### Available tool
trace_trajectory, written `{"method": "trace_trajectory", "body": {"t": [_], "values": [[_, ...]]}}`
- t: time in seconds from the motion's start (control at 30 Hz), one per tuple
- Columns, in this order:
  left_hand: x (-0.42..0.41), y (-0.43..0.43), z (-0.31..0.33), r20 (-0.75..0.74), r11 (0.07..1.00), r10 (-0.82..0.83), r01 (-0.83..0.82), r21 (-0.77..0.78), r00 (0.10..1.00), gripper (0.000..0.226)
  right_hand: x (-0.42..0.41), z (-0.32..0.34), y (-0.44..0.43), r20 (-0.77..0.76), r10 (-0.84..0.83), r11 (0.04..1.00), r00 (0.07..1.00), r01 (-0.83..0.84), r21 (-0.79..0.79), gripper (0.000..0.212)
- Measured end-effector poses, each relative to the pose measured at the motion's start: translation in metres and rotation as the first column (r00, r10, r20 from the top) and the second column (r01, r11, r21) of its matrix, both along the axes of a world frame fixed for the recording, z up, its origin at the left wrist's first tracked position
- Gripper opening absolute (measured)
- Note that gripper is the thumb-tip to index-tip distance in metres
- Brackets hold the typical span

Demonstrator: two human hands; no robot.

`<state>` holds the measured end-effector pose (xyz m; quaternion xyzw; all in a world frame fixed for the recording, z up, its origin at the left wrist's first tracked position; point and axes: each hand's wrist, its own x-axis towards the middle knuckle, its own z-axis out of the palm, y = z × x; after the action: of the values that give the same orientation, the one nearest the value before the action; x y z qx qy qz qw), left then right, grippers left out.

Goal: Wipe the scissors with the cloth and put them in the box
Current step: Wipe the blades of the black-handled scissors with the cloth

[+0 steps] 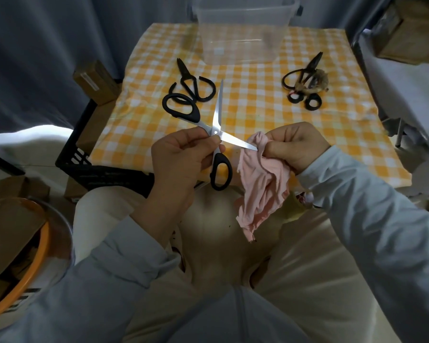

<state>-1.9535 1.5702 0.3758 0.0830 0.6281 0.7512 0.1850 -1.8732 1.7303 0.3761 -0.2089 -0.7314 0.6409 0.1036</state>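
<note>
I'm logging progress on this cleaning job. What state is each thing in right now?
Held scissors: blades spread open, left hand pinching them near the pivot.
Pink cloth: bunched, pinched by right hand around one blade's tip.
Clear box: lidless, looks empty.
Black scissors at table's left: lying closed.
Scissors at table's right: piled, blades closed.
</note>
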Motion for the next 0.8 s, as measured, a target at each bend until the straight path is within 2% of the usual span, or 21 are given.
{"method": "trace_trajectory", "body": {"t": [0.17, 0.33, 0.47, 0.67, 0.8], "values": [[0.0019, 0.0007, 0.0012, 0.004, 1.000, -0.010, 0.010, 0.011, 1.000, 0.021, -0.0014, -0.0037, -0.0048, -0.011, -0.049, 0.999, 0.999, 0.048, -0.015, 0.024], [0.0007, 0.0010, 0.0004, 0.018, 1.000, 0.006, -0.006, 0.013, 1.000, 0.019, -0.0004, -0.0003, -0.0013, -0.007, -0.017, 1.000, 1.000, 0.017, -0.020, 0.015], [0.0006, 0.0017, 0.0022, 0.009, 1.000, 0.009, -0.009, 0.014, 1.000, 0.022, -0.0011, 0.0003, -0.0061, -0.030, -0.058, 0.997, 0.998, 0.057, -0.044, 0.015], [-0.0006, 0.0005, 0.0009, 0.003, 1.000, -0.002, 0.002, 0.011, 1.000, 0.018, -0.0011, 0.0000, -0.0038, -0.013, -0.024, 1.000, 1.000, 0.024, -0.013, 0.017], [-0.0018, 0.0017, 0.0002, 0.017, 1.000, 0.016, -0.016, 0.011, 1.000, 0.018, -0.0034, -0.0032, -0.0058, 0.012, -0.092, 0.996, 0.996, 0.092, 0.000, 0.009]]}}
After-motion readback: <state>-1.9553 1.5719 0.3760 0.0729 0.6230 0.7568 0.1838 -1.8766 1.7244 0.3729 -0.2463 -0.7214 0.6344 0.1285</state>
